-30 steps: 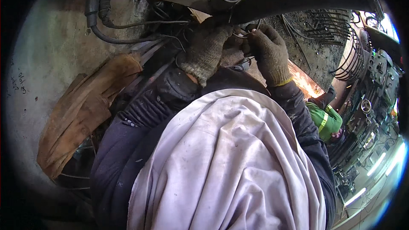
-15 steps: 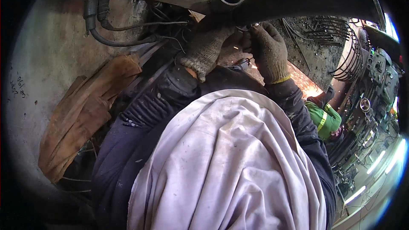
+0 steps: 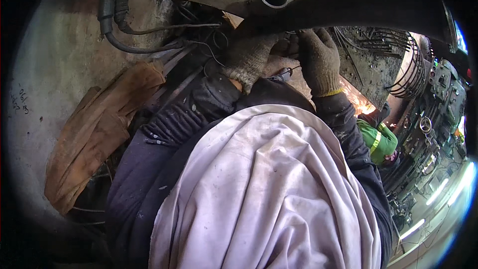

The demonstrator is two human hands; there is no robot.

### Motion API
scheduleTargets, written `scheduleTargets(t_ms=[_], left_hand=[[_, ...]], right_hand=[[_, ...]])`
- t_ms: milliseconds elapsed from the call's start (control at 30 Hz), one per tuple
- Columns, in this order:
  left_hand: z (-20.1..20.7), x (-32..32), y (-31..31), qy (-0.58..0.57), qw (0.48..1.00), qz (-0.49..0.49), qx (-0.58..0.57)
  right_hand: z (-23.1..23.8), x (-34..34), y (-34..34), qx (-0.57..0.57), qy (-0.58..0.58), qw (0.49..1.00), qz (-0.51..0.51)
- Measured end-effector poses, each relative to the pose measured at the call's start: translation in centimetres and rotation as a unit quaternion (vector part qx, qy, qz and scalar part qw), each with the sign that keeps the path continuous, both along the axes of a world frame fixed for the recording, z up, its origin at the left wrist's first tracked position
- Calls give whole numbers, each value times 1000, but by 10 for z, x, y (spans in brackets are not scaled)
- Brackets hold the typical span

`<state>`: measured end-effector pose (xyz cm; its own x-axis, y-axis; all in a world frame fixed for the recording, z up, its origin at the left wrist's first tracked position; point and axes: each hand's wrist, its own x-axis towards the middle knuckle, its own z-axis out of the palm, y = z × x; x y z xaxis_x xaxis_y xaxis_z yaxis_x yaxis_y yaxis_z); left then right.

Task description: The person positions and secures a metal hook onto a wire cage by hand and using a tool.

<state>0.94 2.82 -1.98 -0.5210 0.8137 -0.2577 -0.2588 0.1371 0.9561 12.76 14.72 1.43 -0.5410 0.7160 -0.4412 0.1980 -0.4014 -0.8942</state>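
My left hand (image 3: 249, 60), in a knitted work glove, reaches forward to the bench edge; its fingertips vanish behind a dark curved shape (image 3: 358, 0) that crosses the top of the view. Close to its right is my right hand (image 3: 319, 62), in a matching glove with a yellow cuff edge. Its fingers are curled closed, and whatever they hold is hidden. Just beyond both hands a short steel pipe (image 3: 274, 6) stands with its round mouth up. Below the hands a thin rod sticks out of a small grey holder (image 3: 285, 73).
Brown leather-like cloth (image 3: 99, 139) hangs at the left, near thick cables (image 3: 134, 47). Bent metal rods (image 3: 406, 65) lie on the bench at the right. Sparks (image 3: 361, 102) fly beside a person in green (image 3: 376, 139). A pale cloth (image 3: 269, 184) covers my front.
Both hands have shifted slightly, and more of the fingertips is now covered by the dark shape. The pipe appears a little lower and farther right. The sparks look smaller.
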Motion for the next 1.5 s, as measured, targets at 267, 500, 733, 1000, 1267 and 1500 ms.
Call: scheduleTargets(t_ms=[267,500,733,1000,1267,1500], left_hand=[[19,-11,10,136,983,105,60],[-7,-45,14,427,904,24,14],[8,-51,20,425,905,-27,15],[2,-45,23,405,914,-17,30],[15,-45,26,381,924,-30,-15],[24,-41,27,364,928,-51,-61]], right_hand=[[-10,4,5,-26,4,1000,-6],[0,2,4,-1,-24,1000,13],[16,15,14,339,-85,921,170],[-12,26,18,-121,273,953,-50],[-45,23,8,232,89,969,10],[10,16,-2,-114,138,980,-91]])
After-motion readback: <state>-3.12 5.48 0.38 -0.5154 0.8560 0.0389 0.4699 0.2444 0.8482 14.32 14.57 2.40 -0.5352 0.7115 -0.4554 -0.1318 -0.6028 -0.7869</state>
